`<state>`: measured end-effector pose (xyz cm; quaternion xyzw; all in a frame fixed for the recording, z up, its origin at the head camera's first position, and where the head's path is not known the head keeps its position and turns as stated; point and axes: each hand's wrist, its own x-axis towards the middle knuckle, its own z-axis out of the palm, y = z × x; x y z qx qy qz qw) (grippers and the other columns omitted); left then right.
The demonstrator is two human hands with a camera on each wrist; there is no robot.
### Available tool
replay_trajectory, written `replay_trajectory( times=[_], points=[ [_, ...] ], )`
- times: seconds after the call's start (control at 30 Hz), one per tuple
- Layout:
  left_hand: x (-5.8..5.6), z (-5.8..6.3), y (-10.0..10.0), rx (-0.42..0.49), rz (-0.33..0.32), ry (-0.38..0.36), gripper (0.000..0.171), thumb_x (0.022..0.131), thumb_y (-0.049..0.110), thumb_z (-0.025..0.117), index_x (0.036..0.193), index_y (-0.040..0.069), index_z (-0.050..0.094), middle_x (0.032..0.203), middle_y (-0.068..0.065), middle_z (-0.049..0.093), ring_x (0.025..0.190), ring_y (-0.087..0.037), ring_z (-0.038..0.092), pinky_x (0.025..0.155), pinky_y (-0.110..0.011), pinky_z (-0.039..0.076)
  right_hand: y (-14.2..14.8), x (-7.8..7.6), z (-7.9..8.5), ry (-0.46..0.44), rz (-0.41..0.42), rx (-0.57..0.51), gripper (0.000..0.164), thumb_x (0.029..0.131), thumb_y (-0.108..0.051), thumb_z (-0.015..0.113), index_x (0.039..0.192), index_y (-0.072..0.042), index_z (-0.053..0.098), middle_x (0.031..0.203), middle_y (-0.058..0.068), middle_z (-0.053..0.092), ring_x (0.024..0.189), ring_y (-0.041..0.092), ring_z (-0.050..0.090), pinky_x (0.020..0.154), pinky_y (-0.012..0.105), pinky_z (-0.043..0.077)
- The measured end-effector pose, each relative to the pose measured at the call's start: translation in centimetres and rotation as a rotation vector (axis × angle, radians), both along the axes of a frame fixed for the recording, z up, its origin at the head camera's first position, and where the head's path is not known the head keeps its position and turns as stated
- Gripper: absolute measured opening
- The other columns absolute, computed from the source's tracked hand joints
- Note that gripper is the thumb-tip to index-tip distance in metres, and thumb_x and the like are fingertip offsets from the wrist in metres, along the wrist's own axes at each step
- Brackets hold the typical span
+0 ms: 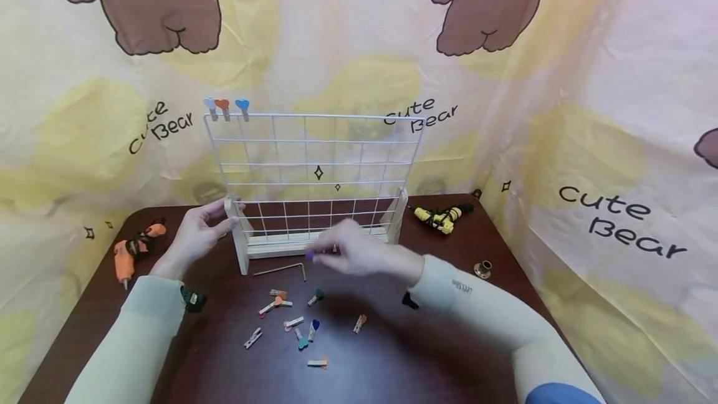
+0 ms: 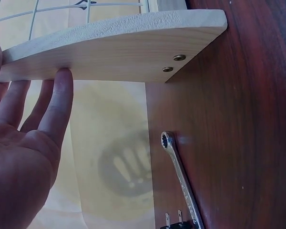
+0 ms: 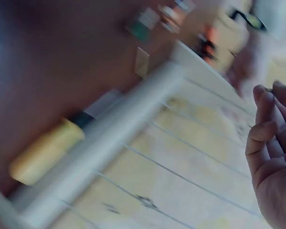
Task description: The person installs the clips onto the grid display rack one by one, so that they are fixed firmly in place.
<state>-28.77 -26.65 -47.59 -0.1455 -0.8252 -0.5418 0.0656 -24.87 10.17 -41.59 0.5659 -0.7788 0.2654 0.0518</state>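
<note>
A white wire grid rack (image 1: 320, 164) stands upright in wooden end panels (image 1: 240, 242). My left hand (image 1: 197, 232) grips its left panel, and in the left wrist view the fingers (image 2: 62, 95) lie against the wood. In front of the lower grid, my right hand (image 1: 353, 251) pinches a small purple-ended clothespin (image 1: 310, 255), mostly hidden by the fingers. Three heart clothespins, white (image 1: 210, 103), red (image 1: 222, 105) and blue (image 1: 242, 105), sit on the top wire at the left. Several more heart clothespins (image 1: 313, 329) lie scattered on the table.
A hex key (image 1: 280, 269) lies before the rack. An orange power tool (image 1: 124, 260) is at the left, a yellow drill (image 1: 440, 220) and a brass flange (image 1: 482, 269) at the right. Beside the rack's left panel lies a wrench (image 2: 181, 176). The right wrist view is blurred.
</note>
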Motion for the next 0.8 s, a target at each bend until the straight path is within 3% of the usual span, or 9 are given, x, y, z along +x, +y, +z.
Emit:
replay_trajectory(
  times=[0.17, 0.27, 0.4, 0.53, 0.63, 0.8],
  points=[
    [0.1, 0.1, 0.0, 0.019, -0.018, 0.004, 0.047, 0.101, 0.012, 0.075, 0.145, 0.004, 0.064, 0.125, 0.009, 0.076, 0.113, 0.006, 0.063, 0.08, -0.018, 0.057, -1.7, -2.2, 6.4, -0.147, -0.055, -0.239, 0.017, 0.097, -0.004, 0.072, 0.112, -0.001, 0.08, 0.099, 0.005, 0.081, 0.071, 0.003, 0.066, 0.061, 0.023, 0.054],
    [0.2, 0.1, 0.0, 0.023, -0.013, -0.005, 0.046, 0.101, 0.013, 0.075, 0.145, 0.004, 0.064, 0.125, 0.009, 0.076, 0.111, 0.007, 0.063, 0.079, -0.018, 0.057, -3.1, -3.2, 10.2, -0.115, -0.093, -0.34, 0.015, 0.097, -0.006, 0.075, 0.11, 0.0, 0.081, 0.094, 0.005, 0.08, 0.07, 0.008, 0.066, 0.059, 0.027, 0.055],
    [0.1, 0.0, -0.1, 0.02, -0.014, -0.021, 0.046, 0.101, 0.013, 0.074, 0.145, 0.006, 0.065, 0.124, 0.013, 0.075, 0.108, 0.006, 0.065, 0.078, -0.021, 0.058, -5.1, -4.0, 14.0, -0.075, -0.217, -0.419, 0.014, 0.096, -0.011, 0.08, 0.108, -0.004, 0.083, 0.094, 0.002, 0.08, 0.066, 0.011, 0.065, 0.057, 0.025, 0.049],
    [0.0, 0.0, -0.1, 0.01, -0.018, -0.024, 0.044, 0.101, 0.013, 0.074, 0.144, 0.005, 0.066, 0.133, -0.007, 0.073, 0.11, 0.005, 0.064, 0.078, -0.024, 0.059, -6.7, -4.6, 16.8, -0.134, -0.3, -0.496, 0.012, 0.095, -0.011, 0.081, 0.105, -0.004, 0.083, 0.094, 0.003, 0.082, 0.067, 0.01, 0.069, 0.051, 0.024, 0.041],
    [0.0, 0.0, -0.2, 0.001, -0.016, -0.032, 0.045, 0.101, 0.014, 0.075, 0.145, 0.006, 0.065, 0.139, -0.019, 0.068, 0.113, 0.006, 0.063, 0.081, -0.021, 0.058, -7.8, -5.1, 18.2, -0.069, -0.356, -0.524, 0.01, 0.095, -0.013, 0.082, 0.101, -0.006, 0.085, 0.09, 0.002, 0.082, 0.069, 0.007, 0.07, 0.048, 0.024, 0.036],
    [0.0, 0.1, -0.3, 0.001, -0.018, -0.039, 0.048, 0.101, 0.015, 0.075, 0.147, 0.006, 0.063, 0.138, -0.017, 0.069, 0.115, 0.005, 0.063, 0.083, -0.018, 0.056, -9.2, -5.9, 19.4, -0.048, -0.423, -0.494, 0.009, 0.094, -0.013, 0.083, 0.099, -0.006, 0.086, 0.09, 0.003, 0.082, 0.076, 0.009, 0.076, 0.061, 0.018, 0.051]
  ],
)
